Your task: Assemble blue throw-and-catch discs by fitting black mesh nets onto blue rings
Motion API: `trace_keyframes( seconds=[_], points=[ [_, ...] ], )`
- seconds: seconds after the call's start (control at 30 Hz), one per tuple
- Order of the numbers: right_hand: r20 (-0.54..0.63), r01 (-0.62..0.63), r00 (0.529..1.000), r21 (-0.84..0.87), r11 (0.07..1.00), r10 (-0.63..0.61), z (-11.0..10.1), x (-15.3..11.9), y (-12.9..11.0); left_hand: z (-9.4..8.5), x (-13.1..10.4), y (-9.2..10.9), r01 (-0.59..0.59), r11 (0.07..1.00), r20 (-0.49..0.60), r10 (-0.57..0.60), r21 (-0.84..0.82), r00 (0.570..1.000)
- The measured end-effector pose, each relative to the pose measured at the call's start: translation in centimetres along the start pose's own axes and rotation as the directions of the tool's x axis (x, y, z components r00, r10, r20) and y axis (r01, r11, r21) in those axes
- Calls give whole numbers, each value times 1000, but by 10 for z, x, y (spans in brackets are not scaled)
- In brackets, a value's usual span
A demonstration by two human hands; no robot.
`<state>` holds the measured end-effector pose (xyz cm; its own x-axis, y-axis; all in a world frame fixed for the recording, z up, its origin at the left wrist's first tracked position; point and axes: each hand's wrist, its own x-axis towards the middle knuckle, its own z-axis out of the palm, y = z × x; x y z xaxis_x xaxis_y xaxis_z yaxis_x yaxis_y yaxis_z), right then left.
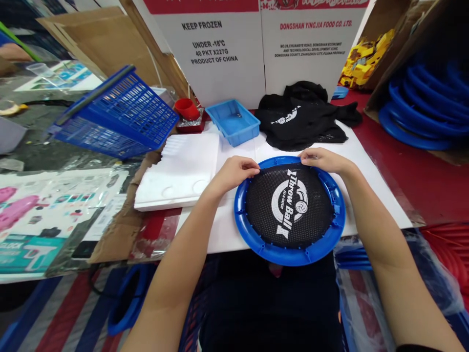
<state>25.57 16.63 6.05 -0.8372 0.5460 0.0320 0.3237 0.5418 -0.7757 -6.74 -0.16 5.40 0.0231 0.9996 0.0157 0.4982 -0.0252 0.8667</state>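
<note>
A blue plastic ring (243,226) lies at the front edge of the white work surface, partly over the edge. Black mesh fabric (315,205) printed with "Throw Ball" in white spans its opening. My left hand (240,171) pinches the mesh's edge at the ring's upper left, fingertips closed together. At the ring's top right, my right hand (319,159) is also closed on the edge of the mesh, thumb and fingers together. What lies right under the fingertips is hidden. Beyond the ring rests a pile of black mesh pieces (308,122), one with a white print.
A light blue tray (238,128) and a small red cup (187,109) stand behind white foam (179,171). A blue basket (120,115) leans at left. White cartons (220,63) wall off the back. Blue rings (421,112) fill a box at right, near yellow parts (364,58).
</note>
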Motion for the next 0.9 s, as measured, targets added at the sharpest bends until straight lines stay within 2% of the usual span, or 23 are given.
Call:
trace_keyframes(
  seconds=[0.4, 0.53, 0.77, 0.9],
  points=[
    [-15, -47, 999, -21, 999, 47, 4, 7, -1, -3, 0, 5, 40, 999, 33, -39, -22, 999],
    [7, -50, 999, -40, 998, 50, 2, 7, -2, -1, 1, 2, 10, 1000, 6, -10, -10, 1000],
    [-16, -94, 995, 49, 994, 95, 5, 6, 0, 0, 1, -1, -23, 998, -18, 24, 62, 1000],
    [-22, -91, 996, 28, 995, 91, 6, 6, 1, -2, 0, 1, -23, 996, 8, 22, 89, 1000]
  ],
)
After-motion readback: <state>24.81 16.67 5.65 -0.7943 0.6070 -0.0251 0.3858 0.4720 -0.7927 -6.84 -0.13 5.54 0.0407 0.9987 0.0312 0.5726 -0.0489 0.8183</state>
